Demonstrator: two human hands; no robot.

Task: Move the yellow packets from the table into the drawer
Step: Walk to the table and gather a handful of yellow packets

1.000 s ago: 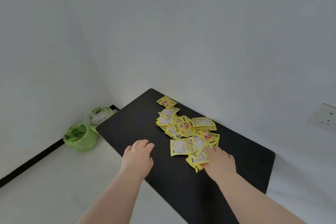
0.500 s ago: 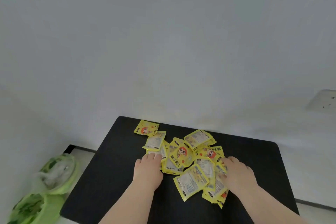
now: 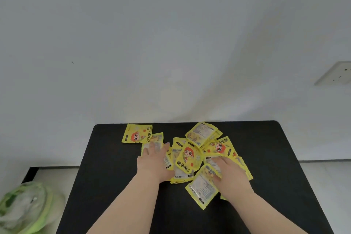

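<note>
**Both hands gathering the pile, drawer out of sight**

The person is working at the gathering step: the yellow packets (image 3: 188, 156) are lying in a loose, overlapping heap in the middle of the black table (image 3: 106, 176), just below the centre of the frame, and both hands are settling on the heap from either side. None appears lifted clear of the table yet, so the task is looking barely begun.

The left hand (image 3: 153, 159) is lying palm down on the left edge of the heap, its fingers (image 3: 152, 148) stretching forward, straight and close together, pressing on a packet. The right hand (image 3: 231, 175) is covering the lower right part of the heap. Its fingertips are blurring into the packets, so I cannot tell whether they are curling round any or only resting there. Both forearms are reaching up from the bottom of the frame, angling slightly inward.

An outlying packet (image 3: 136, 135) is sitting to the upper left of the heap, touching its neighbour.

The next move is probably calling for squeezing the hands together to bunch the slippery packets before lifting. The drawer is not showing anywhere, so it has to be found first.

Green bags (image 3: 28, 209) are sitting at lower left; a wall socket (image 3: 340, 74) is showing at right.
</note>
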